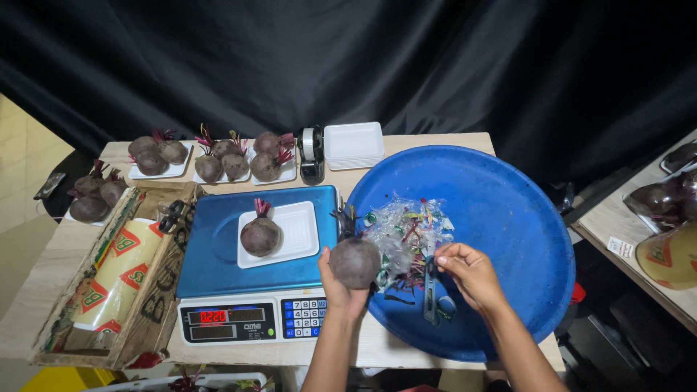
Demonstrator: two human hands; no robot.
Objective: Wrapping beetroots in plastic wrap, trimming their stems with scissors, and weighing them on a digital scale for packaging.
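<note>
My left hand [340, 289] holds a dark round beetroot [355, 262] over the left rim of a big blue tray [508, 218]. My right hand [470, 272] hovers just right of it above the tray, fingers bent, with nothing clearly in them, beside a small knife [430, 290] lying in the tray. A heap of clear plastic scraps and red stems [406, 236] lies in the tray. Left of my hands, a blue digital scale [218, 261] carries a white foam tray [301, 229] with one beetroot [260, 236].
Foam trays of beetroots [210, 163] line the table's back edge, with a tape dispenser [312, 152] and stacked empty foam trays [353, 144]. A cardboard box with a cling-film roll [120, 276] sits at left. Black curtain behind; another table stands at right.
</note>
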